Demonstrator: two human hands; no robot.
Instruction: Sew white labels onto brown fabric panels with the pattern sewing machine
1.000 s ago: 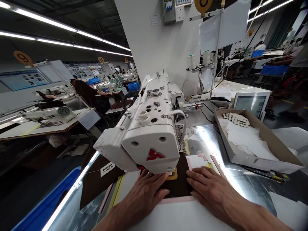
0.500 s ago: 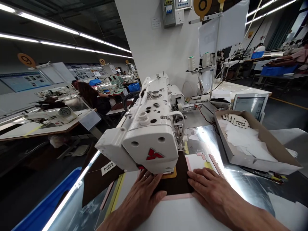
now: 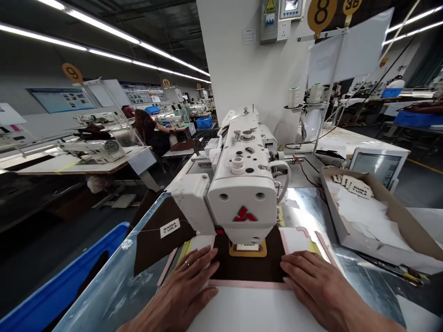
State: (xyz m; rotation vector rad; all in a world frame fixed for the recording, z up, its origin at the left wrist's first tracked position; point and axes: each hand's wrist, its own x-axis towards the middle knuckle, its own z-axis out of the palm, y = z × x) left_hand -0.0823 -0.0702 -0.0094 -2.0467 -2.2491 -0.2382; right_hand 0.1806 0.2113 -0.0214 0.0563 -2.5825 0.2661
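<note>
Under the head of a white sewing machine [image 3: 242, 193] lies a piece of dark brown fabric [image 3: 247, 272], framed by a white template with pink edging [image 3: 249, 309]. A yellow frame [image 3: 249, 253] sits on the fabric below the head, around a white label [image 3: 247, 247] that is partly hidden. My left hand [image 3: 185, 286] rests flat at the fabric's left edge, fingers stretched out. My right hand [image 3: 316, 286] lies flat across the right edge, its fingers pointing inward. Another brown piece [image 3: 152, 253] with a BIMBA Y LOLA label [image 3: 170, 228] lies to the left.
At right stands a cardboard box [image 3: 398, 216] with white sheets and several labels, beside a tablet screen [image 3: 377, 166]. Small tools [image 3: 411, 274] lie before the box. A blue bin [image 3: 69, 281] is at lower left. A co-worker [image 3: 148, 131] sits farther back.
My left hand has slid left, away from the machine head, and more of the yellow frame and label shows. My right hand stays at the fabric's right edge. The camera view has turned left.
</note>
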